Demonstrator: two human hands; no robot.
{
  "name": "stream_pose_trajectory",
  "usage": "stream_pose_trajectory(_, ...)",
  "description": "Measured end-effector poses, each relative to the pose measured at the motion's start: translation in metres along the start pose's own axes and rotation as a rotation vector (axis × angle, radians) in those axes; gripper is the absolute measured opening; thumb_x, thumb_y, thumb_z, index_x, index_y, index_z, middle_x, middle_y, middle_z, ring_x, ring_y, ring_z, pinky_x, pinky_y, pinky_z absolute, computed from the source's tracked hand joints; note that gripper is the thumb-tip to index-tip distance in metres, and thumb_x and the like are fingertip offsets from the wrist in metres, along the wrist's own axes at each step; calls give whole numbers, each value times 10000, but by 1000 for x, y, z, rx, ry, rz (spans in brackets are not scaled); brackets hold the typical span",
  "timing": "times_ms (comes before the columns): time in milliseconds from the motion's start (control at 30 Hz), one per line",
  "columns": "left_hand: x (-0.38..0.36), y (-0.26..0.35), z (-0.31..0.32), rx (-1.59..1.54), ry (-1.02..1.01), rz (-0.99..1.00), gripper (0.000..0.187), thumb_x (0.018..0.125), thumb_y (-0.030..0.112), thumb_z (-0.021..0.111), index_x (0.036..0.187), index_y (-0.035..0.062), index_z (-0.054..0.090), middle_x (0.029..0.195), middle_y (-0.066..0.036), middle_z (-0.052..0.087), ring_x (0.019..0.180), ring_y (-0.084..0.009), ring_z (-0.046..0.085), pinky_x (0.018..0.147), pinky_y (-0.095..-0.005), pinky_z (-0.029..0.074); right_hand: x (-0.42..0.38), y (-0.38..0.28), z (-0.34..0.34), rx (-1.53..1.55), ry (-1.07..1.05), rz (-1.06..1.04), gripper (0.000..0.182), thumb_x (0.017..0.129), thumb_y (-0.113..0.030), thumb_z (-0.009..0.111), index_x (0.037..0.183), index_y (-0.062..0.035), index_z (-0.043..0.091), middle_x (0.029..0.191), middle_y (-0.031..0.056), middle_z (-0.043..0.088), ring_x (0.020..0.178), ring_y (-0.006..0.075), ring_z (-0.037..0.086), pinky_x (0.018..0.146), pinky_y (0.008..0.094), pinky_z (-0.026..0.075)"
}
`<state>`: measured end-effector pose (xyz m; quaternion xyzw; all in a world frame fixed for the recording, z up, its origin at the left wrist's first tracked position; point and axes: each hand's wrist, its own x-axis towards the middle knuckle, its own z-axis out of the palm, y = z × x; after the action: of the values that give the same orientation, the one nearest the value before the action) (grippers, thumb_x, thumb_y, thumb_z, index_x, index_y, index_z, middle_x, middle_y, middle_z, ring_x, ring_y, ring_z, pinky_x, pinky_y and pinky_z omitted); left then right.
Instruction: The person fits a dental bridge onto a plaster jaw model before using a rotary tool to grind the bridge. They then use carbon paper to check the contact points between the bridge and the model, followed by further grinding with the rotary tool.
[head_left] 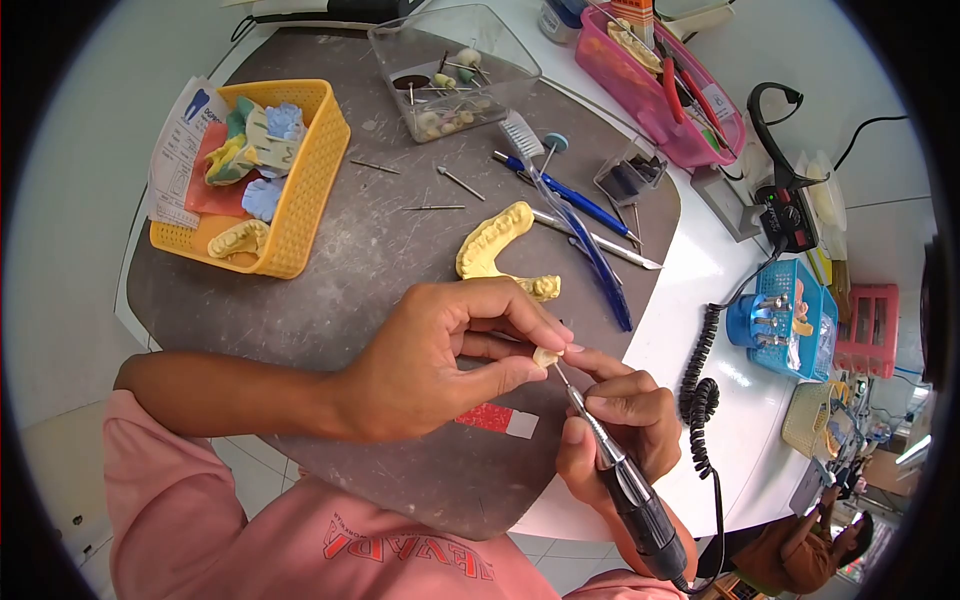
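Observation:
Between the thumb and fingers of my left hand (440, 345) is a small cream tooth-shaped piece (546, 356). My right hand (630, 420) grips a dental handpiece (632, 490) like a pen, with its thin bur pointing up at the piece. The bur tip meets or nearly meets the piece; my fingers partly hide the contact. Just beyond my left hand lies a yellow horseshoe-shaped dental model (492, 243). Under my hands, a red and white strip (497, 418) rests on the dark work board (350, 300).
On the left stands a yellow basket (318, 170) with dental casts. A clear box (455, 100) holds burs and polishing tips. A toothbrush (580, 240), blue pen (600, 212) and knife (610, 245) lie on the right. A coiled cord (700, 390) hangs nearby. Another person (815, 550) is at far right.

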<state>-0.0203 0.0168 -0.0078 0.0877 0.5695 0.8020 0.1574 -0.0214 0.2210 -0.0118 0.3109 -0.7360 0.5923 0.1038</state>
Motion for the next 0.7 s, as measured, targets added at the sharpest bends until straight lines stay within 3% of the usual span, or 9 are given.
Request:
stream_pose_trajectory(300, 0, 1, 0, 6, -8, 2, 198, 869, -117, 601, 1045, -27, 587, 1180, -172, 598, 1167, -240, 609, 971, -314, 545, 2, 1, 0, 0, 7, -14, 229, 731, 13, 727, 849, 39, 533, 689, 150, 617, 877, 394, 717, 746, 379, 587)
stream_pose_trajectory(700, -1, -1, -2, -2, -12, 0, 204, 866, -115, 609, 1040, -9, 589, 1217, -173, 593, 1163, -208, 605, 978, -314, 528, 1, 2, 0, -41, -6, -36, 236, 744, -20, 747, 860, 9, 543, 687, 138, 623, 883, 382, 721, 650, 336, 586)
